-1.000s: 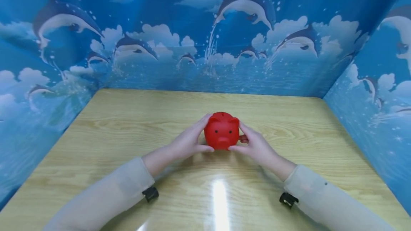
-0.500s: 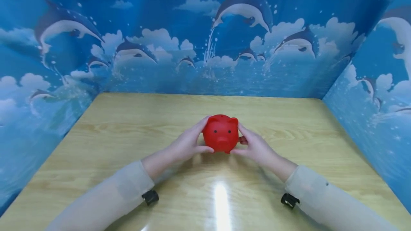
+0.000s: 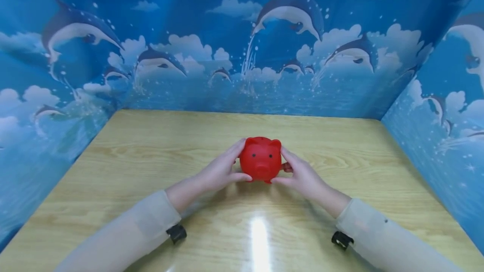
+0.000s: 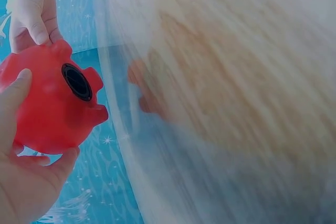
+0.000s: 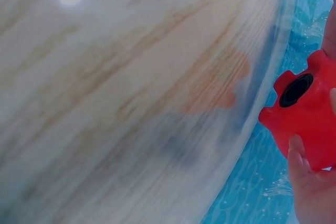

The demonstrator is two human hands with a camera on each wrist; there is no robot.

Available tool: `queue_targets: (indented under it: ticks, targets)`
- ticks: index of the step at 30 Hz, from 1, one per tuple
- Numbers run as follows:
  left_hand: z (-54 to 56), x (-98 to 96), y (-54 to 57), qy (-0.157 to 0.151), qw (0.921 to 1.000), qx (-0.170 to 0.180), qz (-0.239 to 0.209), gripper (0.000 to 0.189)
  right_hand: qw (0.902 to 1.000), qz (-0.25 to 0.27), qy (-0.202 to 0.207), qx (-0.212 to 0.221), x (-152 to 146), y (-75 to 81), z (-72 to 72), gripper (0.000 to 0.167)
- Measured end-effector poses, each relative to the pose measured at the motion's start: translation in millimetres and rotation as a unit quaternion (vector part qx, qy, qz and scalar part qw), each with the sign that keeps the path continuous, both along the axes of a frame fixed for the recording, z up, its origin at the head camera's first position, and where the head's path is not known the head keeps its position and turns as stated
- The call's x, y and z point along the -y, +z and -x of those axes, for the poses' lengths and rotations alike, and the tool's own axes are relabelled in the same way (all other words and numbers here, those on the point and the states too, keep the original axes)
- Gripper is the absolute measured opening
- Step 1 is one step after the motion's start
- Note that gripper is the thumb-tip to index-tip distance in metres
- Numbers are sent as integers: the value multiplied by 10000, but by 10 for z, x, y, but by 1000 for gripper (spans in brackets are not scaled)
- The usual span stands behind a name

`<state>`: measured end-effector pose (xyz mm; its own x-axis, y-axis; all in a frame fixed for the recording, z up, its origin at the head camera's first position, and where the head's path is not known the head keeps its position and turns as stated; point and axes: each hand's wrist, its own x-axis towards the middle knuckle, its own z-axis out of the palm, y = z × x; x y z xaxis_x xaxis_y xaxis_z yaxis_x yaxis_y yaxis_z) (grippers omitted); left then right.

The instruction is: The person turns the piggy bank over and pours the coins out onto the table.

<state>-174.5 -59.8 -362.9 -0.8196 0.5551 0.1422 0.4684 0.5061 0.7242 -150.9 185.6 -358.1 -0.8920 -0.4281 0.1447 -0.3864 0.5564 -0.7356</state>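
Note:
Between both hands is a red piggy bank (image 3: 261,159), its face with two dark eyes turned toward the head camera. My left hand (image 3: 220,167) grips its left side, thumb low at the front and fingers higher up. On the opposite side my right hand (image 3: 302,173) holds it the same way, thumb near the lower front edge. In the left wrist view, a round black plug (image 4: 77,82) shows on the belly among stubby feet. The feet hang clear of the tabletop, which carries a red reflection. The fingers behind the piggy bank are partly hidden.
A glossy wood-grain table (image 3: 159,137) lies under the hands, with a bright glare strip at its front. Blue dolphin-print curtains (image 3: 181,20) enclose the back and both sides. A small black device (image 3: 176,233) sits at the left sleeve, another (image 3: 342,239) at the right.
The piggy bank has tipped slightly so its top slot shows less and its feet show more below. Both hands keep their hold. The head view has shifted a little.

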Motion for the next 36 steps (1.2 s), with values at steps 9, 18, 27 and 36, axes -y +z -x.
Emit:
queue_targets:
  ticks: [9, 18, 27, 36]
  targets:
    - [-19, -21, 13, 81, 9997, 236, -11, 93, 9998, -88, -96, 129, -31, 2, -15, 84]
    - [-38, -24, 10, 95, 9991, 289, -308, 89, 9998, 28, -123, 165, -45, 10, -26, 85]
    - [-38, -16, 44, 149, 9937, 854, -713, 81, 9989, 231, -137, 380, -50, 12, -34, 85]
    - [-54, -25, 45, 219, 9910, 1051, -799, 81, 9982, 223, -207, 526, -64, 16, -55, 84]
